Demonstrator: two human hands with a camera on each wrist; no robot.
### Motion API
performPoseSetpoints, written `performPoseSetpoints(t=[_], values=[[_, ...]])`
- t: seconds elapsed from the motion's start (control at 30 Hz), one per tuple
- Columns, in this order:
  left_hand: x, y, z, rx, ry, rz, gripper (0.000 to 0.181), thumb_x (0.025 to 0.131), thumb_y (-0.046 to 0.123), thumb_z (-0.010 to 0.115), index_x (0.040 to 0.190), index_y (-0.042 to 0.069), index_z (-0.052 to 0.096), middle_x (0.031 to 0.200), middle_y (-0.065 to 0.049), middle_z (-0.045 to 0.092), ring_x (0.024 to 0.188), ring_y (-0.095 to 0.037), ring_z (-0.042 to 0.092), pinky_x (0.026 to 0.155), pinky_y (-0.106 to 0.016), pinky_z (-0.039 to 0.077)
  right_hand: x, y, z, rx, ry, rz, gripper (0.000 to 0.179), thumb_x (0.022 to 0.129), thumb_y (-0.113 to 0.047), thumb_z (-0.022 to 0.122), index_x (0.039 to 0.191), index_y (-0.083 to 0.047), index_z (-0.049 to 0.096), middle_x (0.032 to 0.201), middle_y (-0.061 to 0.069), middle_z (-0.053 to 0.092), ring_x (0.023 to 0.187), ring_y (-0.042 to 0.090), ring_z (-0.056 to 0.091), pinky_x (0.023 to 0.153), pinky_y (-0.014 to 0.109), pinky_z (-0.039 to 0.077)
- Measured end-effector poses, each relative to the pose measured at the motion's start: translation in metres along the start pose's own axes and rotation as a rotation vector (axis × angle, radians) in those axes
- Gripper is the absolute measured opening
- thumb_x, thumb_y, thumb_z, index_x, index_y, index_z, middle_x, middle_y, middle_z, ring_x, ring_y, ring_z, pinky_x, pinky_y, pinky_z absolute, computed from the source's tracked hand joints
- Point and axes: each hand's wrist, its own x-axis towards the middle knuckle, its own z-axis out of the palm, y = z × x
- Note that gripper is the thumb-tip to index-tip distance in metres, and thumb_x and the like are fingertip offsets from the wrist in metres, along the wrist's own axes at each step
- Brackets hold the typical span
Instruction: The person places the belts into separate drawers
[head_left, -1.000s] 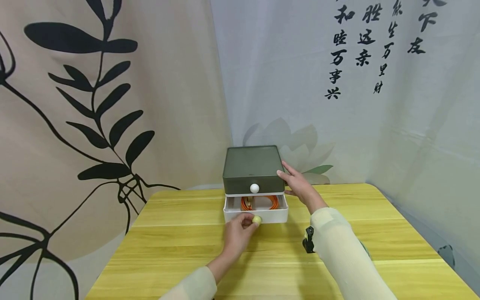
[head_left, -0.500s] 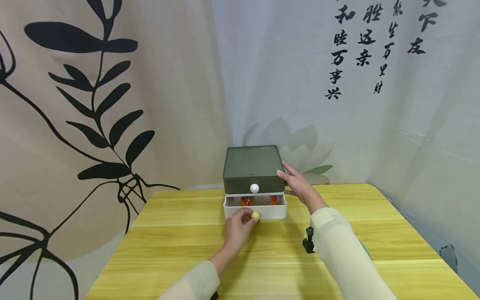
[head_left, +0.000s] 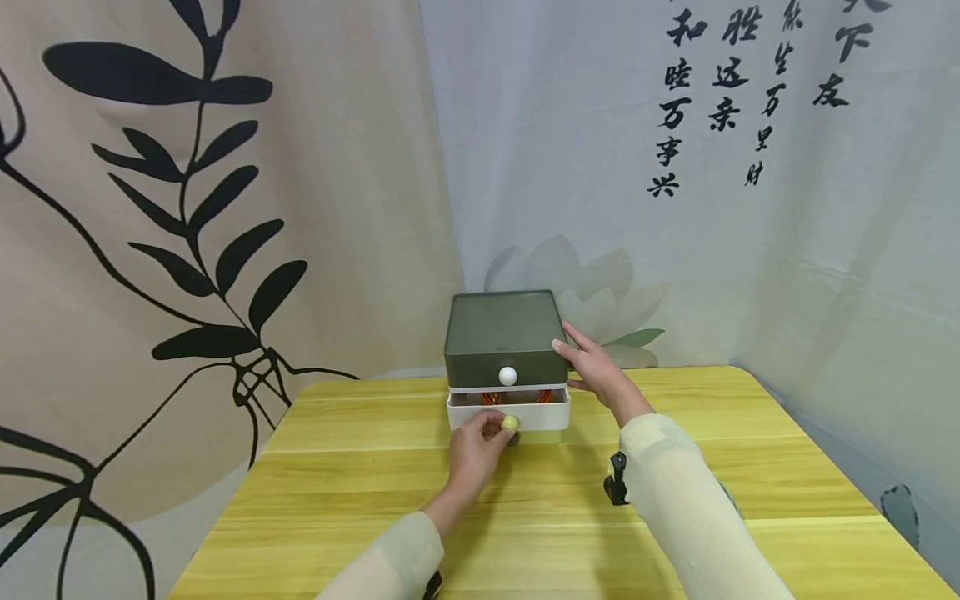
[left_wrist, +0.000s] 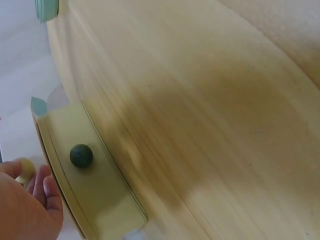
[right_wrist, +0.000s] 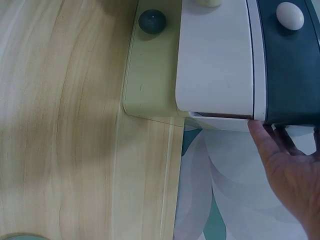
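Observation:
A small drawer box with a dark green top section point(head_left: 504, 325) stands at the far side of the table. Its white middle drawer point(head_left: 551, 416) is partly out, and bits of a coiled orange cable point(head_left: 545, 397) show inside. My left hand point(head_left: 471, 457) pinches that drawer's pale yellow knob point(head_left: 510, 422) between thumb and fingers. Against the right side of the box, my right hand point(head_left: 602, 379) rests with extended fingers, thumb near the front corner. Below lies a yellow-green bottom drawer point(left_wrist: 107, 195) with a dark green knob point(left_wrist: 81, 156), seen from the wrists.
On the top drawer's front sits a white knob point(head_left: 507, 376). The wooden table point(head_left: 337, 483) extends toward me and to both sides. Behind it hangs a cloth backdrop point(head_left: 360, 183) with printed leaves and characters. A green object point(left_wrist: 47, 9) shows at the left wrist view's upper corner.
The white drawer has slid inward, with my left hand moving forward on its knob. Less of the orange cable shows now. My right hand has stayed in place on the box.

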Motion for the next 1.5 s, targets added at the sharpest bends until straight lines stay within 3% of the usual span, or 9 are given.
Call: performPoseSetpoints(t=[0.63,0.87,1.5], values=[[0.010,0.000,0.006,-0.041,0.026,-0.006,0.011,0.084,0.001,0.077,0.094,0.003,0.072,0.084,-0.004,0.071,0.079,-0.016,0.066,0.067,-0.025,0.053,0.000,0.000,0.001,0.006,-0.006,-0.006,0.066,0.106,-0.038,0.047,0.160,-0.032,0.010,0.165,0.014,0.004,0.147,0.037,0.021,0.111,0.058,0.030],[0.012,-0.003,0.007,-0.036,0.031,0.006,0.011,0.084,0.003,0.078,0.093,0.003,0.072,0.083,-0.003,0.070,0.079,-0.016,0.065,0.066,-0.026,0.053,0.000,0.001,0.001,0.003,-0.022,-0.013,0.068,0.106,-0.038,0.046,0.161,-0.030,0.007,0.165,0.015,0.002,0.148,0.038,0.016,0.111,0.059,0.029],[0.022,-0.001,0.008,-0.001,0.048,-0.034,0.011,0.085,0.004,0.077,0.096,0.004,0.073,0.086,-0.004,0.071,0.082,-0.018,0.066,0.067,-0.030,0.055,0.002,0.000,0.002,-0.044,-0.013,-0.019,0.066,0.106,-0.039,0.045,0.161,-0.029,0.008,0.165,0.014,0.004,0.148,0.039,0.016,0.113,0.060,0.024]])
